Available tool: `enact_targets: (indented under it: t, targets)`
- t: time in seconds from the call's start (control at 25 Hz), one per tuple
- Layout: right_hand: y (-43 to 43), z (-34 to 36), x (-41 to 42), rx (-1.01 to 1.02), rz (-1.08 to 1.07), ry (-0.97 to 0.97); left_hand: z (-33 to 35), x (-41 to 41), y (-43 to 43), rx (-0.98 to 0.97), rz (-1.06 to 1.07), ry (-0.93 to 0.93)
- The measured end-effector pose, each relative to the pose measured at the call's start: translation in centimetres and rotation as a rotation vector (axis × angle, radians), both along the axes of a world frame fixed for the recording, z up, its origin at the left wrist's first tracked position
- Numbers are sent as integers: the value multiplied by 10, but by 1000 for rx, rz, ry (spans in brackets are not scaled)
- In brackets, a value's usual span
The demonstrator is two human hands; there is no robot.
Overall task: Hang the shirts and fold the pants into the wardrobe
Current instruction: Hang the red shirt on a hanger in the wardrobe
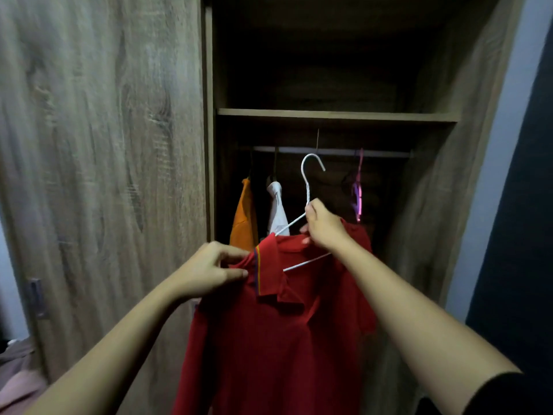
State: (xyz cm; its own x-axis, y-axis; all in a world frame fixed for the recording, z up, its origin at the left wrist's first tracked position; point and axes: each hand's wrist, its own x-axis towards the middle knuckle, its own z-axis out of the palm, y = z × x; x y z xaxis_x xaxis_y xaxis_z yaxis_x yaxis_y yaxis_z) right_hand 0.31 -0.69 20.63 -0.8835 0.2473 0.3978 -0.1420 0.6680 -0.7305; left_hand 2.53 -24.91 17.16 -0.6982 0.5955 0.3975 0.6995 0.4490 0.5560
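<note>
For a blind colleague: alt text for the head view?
A right hand holds a white wire hanger by its neck; a left hand pinches the red polo shirt draped on it near its collar, before an open wooden wardrobe.

Dim room, pale grey wall (505, 145)

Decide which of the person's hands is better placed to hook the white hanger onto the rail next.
Right. The right hand grips the white hanger at its neck, its hook just below the rail. The left hand pinches the red shirt at the shoulder, lower down and off the hanger.
</note>
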Motion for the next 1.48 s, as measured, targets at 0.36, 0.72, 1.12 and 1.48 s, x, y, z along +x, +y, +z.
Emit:
enact_targets:
  t: [0.36, 0.72, 1.12, 1.48]
  targets:
    - [18, -22, -45, -252, 31, -61, -29, 40, 83, 28, -51, 2]
    - [73, -9, -133, 14, 22, 76, 7, -148, 155, 297, 583, 172]
    - [96, 11, -253, -198, 93, 90, -12, -237, 197, 467, 785, 144]
    - [99, 72, -339, -195, 45, 26, -15, -247, 191, 453, 677, 176]
